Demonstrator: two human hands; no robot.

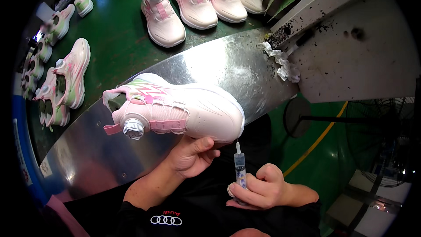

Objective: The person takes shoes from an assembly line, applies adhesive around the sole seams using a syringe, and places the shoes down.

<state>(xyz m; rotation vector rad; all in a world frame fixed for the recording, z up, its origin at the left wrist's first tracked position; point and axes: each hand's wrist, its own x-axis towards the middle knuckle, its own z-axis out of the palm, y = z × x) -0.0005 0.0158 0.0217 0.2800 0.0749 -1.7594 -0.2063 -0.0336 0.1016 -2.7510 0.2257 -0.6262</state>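
My left hand (193,156) holds a pale pink sneaker (175,109) from underneath, lying on its side with its round dial closure facing me and its toe to the right. My right hand (261,191) grips a small clear syringe (240,169) upright, its tip just below the toe of the sneaker's sole. A bit of white cloth shows under the right hand's fingers.
A curved metal sheet (228,63) edges a green conveyor belt (116,39) carrying several pink sneakers (162,15) and, at the left, pink and green ones (70,77). A stained white machine surface (355,48) with crumpled tissue (283,63) is at the right. A fan (386,136) stands lower right.
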